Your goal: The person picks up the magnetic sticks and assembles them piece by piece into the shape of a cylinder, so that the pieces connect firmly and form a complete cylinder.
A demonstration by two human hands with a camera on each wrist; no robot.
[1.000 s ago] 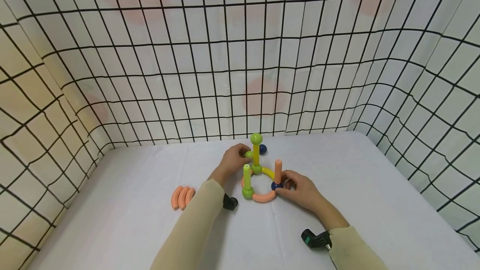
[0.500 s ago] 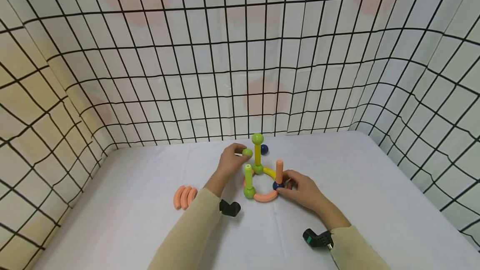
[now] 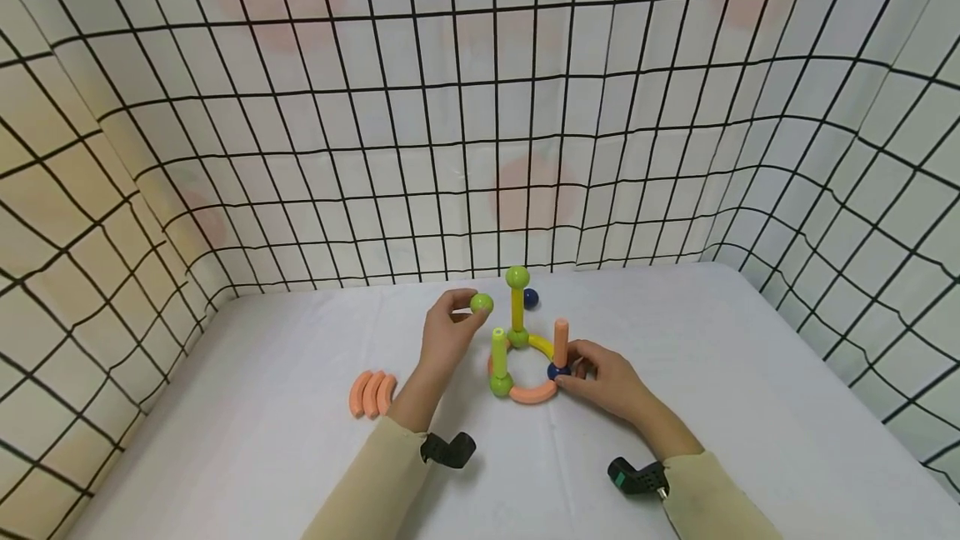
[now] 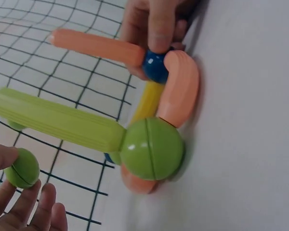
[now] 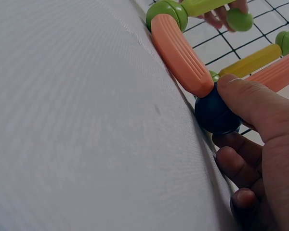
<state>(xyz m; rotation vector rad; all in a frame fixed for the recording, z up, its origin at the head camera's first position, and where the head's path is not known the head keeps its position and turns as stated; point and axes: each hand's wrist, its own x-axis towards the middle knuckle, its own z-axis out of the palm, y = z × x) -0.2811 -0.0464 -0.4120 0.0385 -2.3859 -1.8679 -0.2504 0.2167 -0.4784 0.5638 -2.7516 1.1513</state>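
Note:
My left hand pinches a green ball between thumb and fingers, raised left of a ring built of curved rods and balls. My right hand grips the dark blue ball at the ring's right corner, from which an orange rod stands upright. A light green rod rises from the green ball at the near left corner. At the back corner a yellow rod stands, topped by another green ball. A curved orange rod joins the near-left and right corners.
Several loose curved orange rods lie side by side at the left. A loose dark blue ball rests behind the ring. White cloth covers the table, with a black-lined grid curtain round its back and sides.
My left hand has moved left with the green ball, away from the upright yellow rod. The right hand keeps its hold on the blue ball.

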